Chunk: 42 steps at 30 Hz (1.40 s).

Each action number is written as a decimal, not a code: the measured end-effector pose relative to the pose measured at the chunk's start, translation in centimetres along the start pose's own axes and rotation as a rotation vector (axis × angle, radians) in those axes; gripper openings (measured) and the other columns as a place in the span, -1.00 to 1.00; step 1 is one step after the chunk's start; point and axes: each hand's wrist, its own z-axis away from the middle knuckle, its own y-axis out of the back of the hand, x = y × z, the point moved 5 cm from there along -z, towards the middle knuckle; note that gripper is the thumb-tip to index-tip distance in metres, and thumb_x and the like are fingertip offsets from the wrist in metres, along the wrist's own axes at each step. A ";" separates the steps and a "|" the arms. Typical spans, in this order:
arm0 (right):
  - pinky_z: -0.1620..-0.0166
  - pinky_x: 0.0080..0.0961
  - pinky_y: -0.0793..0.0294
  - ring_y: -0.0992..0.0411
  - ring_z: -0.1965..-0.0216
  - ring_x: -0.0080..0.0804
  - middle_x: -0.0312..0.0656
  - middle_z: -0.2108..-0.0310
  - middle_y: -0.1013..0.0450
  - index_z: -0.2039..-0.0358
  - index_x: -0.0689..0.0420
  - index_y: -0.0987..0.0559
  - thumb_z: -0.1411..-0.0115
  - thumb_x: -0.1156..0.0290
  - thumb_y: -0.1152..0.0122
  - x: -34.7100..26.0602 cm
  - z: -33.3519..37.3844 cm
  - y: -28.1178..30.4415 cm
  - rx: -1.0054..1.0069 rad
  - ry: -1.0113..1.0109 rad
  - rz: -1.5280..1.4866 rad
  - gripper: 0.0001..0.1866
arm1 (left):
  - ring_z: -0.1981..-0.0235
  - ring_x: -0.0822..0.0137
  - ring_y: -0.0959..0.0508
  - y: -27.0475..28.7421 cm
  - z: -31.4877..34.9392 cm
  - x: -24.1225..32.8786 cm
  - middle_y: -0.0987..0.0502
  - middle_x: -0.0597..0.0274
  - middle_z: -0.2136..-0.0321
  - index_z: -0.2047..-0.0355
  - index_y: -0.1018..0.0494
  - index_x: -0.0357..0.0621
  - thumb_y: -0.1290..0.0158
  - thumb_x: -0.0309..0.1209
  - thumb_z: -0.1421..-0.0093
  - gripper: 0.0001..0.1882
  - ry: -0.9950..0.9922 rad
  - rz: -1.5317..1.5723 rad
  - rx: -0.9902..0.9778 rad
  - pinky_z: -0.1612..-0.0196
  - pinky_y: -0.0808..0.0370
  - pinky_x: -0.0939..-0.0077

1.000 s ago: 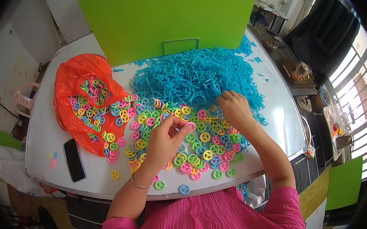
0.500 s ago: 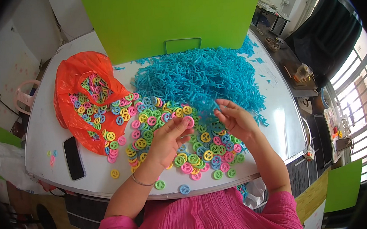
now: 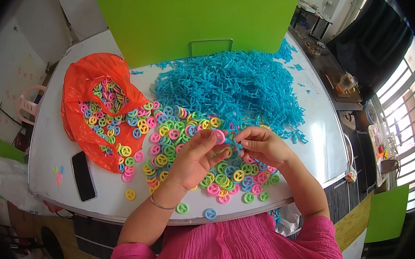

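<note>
Left hand (image 3: 194,160) grips a pink wheel (image 3: 219,137) between thumb and forefinger, its other fingers loosely bent below, while the right hand (image 3: 267,147) has thumb and fingers brought together on a slim blue piece (image 3: 238,143). The wheel is held up over the middle of the white table (image 3: 317,130), with the blue piece just to its right; whether the two touch, I cannot tell. Under both hands lies a scatter of loose wheels (image 3: 221,179) in pink, green, yellow and blue. Beyond them spreads a heap of blue pieces (image 3: 228,81), and behind that stands a bright green panel (image 3: 203,18). Over on the left, a red plastic bag (image 3: 79,78) gapes around more wheels (image 3: 108,96), near a dark-screened phone (image 3: 83,177).
</note>
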 end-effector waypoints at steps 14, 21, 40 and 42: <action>0.19 -0.48 -0.55 -0.54 0.21 -0.40 -0.18 0.26 -0.51 0.01 0.27 -0.43 -0.21 0.48 -0.20 -1.8 1.5 -3.0 0.372 0.321 0.982 -0.66 | 0.19 0.46 -0.55 0.0 0.4 0.3 -0.55 0.28 0.26 0.15 -0.45 -0.20 -0.06 -0.40 -0.28 -0.82 -0.222 -0.361 0.199 0.07 -0.52 0.55; 0.23 -0.48 -0.60 -0.53 0.27 -0.44 -0.14 0.30 -0.50 0.14 0.26 -0.45 -0.28 0.48 -0.12 -0.9 1.1 -3.0 0.343 0.279 0.289 -0.82 | 0.27 0.47 -0.57 -1.0 0.7 0.0 -0.56 0.26 0.25 0.14 -0.47 -0.25 -0.06 -0.40 -0.29 -0.79 -0.253 -0.446 0.181 0.15 -0.55 0.60; 0.34 -0.59 -0.46 -0.45 0.43 -0.55 -0.24 0.42 -0.51 0.01 0.19 -0.56 -0.14 0.50 -0.28 -0.5 2.0 -4.6 0.343 0.550 0.806 -0.64 | 0.60 0.53 -0.51 -2.5 2.3 0.6 -0.53 0.27 0.57 0.31 -0.47 -0.25 0.02 -0.44 -0.32 -0.86 -0.747 -1.282 0.150 0.55 -0.40 0.65; 0.42 -0.55 -0.39 -0.40 0.51 -0.53 -0.24 0.51 -0.47 0.00 0.12 -0.57 -0.10 0.49 -0.32 -1.1 2.4 -5.3 0.349 0.643 0.995 -0.60 | 0.62 0.53 -0.51 -2.2 2.3 0.6 -0.52 0.27 0.58 0.32 -0.47 -0.26 0.03 -0.45 -0.32 -0.86 -0.722 -1.222 0.154 0.56 -0.39 0.67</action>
